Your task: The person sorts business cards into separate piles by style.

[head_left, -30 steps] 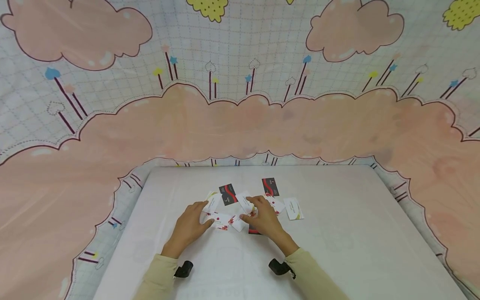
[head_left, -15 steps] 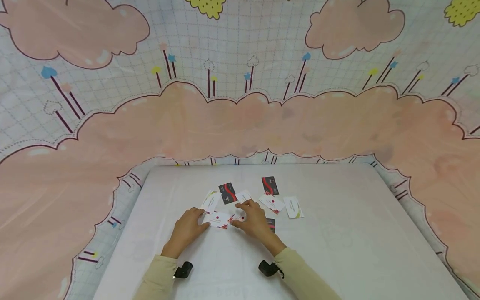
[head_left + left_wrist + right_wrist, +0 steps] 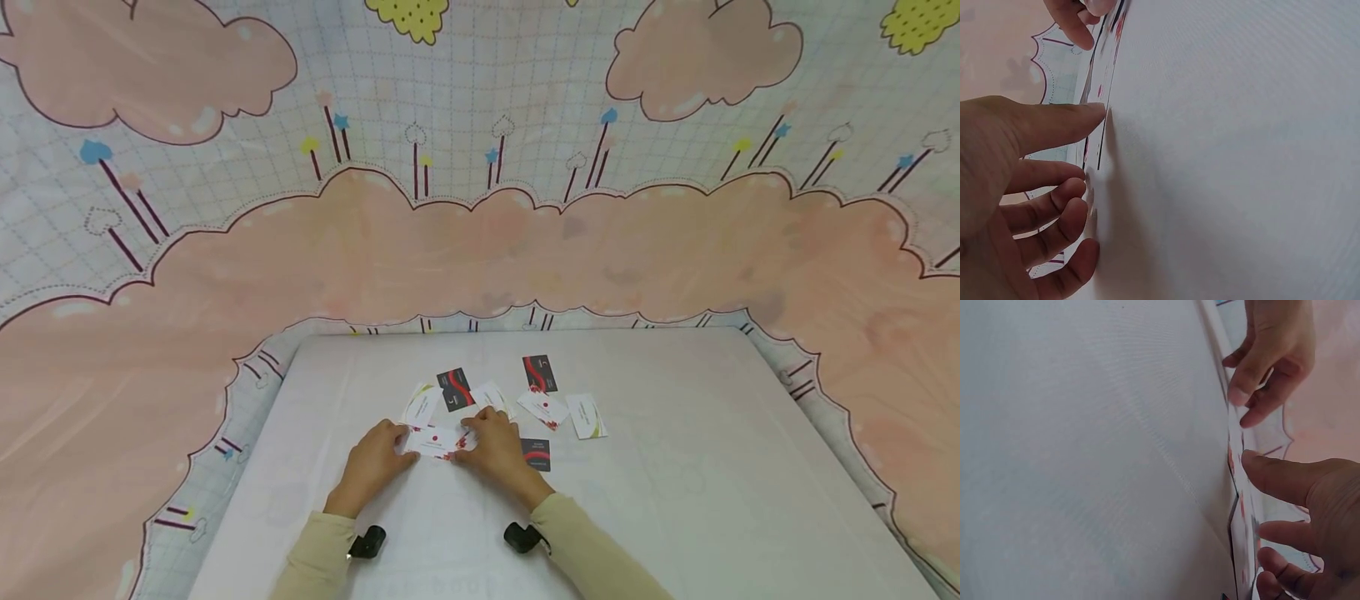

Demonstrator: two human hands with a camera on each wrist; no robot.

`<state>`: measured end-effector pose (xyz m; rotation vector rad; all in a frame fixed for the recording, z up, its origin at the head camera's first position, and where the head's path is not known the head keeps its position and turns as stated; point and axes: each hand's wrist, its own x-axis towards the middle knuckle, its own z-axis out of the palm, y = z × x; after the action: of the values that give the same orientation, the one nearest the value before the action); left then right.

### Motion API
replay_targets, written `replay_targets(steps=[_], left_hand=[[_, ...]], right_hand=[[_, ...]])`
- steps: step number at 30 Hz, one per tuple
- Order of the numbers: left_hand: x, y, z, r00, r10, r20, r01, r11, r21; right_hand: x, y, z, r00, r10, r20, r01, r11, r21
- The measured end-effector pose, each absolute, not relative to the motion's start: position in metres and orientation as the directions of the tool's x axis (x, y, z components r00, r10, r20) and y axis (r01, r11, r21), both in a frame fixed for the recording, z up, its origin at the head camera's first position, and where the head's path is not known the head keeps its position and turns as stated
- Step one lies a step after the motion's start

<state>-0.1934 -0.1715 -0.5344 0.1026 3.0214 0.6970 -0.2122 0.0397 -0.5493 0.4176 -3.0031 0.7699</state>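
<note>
In the head view, a white business card (image 3: 436,442) with red floral corners lies on the table between both hands. My left hand (image 3: 372,465) holds its left end, with thumb at the near edge and index finger at the far edge. At the right end, my right hand (image 3: 496,454) has thumb and index finger around a similar white card (image 3: 471,437), mostly hidden by the fingers and overlapping the first. The left wrist view shows the left thumb (image 3: 1094,115) touching the card's edge. In the right wrist view the right thumb (image 3: 1259,464) meets the cards, seen nearly edge-on.
Behind the hands lie white-and-green cards (image 3: 422,405) and dark red-striped cards (image 3: 456,390). Right of them are another dark card (image 3: 540,373), a floral card (image 3: 544,408) and a white-and-green card (image 3: 587,416). One dark card (image 3: 536,454) sits beside the right wrist. The white table (image 3: 675,500) meets a patterned curtain.
My right hand has moved left, bringing a floral card against the one at my left hand and uncovering the dark card near its wrist. The left hand has barely shifted.
</note>
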Motion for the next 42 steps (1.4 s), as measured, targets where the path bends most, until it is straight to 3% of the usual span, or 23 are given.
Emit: replay_targets(steps=[17, 30, 42], left_hand=[[-0.194, -0.174, -0.536, -0.996, 0.09, -0.003, 0.077, 0.866, 0.495], [-0.198, -0.181, -0.535, -0.975, 0.196, -0.103, 0.123, 0.868, 0.482], [-0.192, -0.184, -0.54, -0.976, 0.202, -0.081, 0.122, 0.815, 0.567]], right_hand=[[-0.215, 0.04, -0.553, -0.948, -0.287, 0.139, -0.319, 0.832, -0.454], [-0.211, 0.041, -0.546, -0.93, -0.351, 0.107, -0.358, 0.8, -0.481], [-0.209, 0.04, -0.552, -0.924, -0.361, 0.128, -0.374, 0.779, -0.503]])
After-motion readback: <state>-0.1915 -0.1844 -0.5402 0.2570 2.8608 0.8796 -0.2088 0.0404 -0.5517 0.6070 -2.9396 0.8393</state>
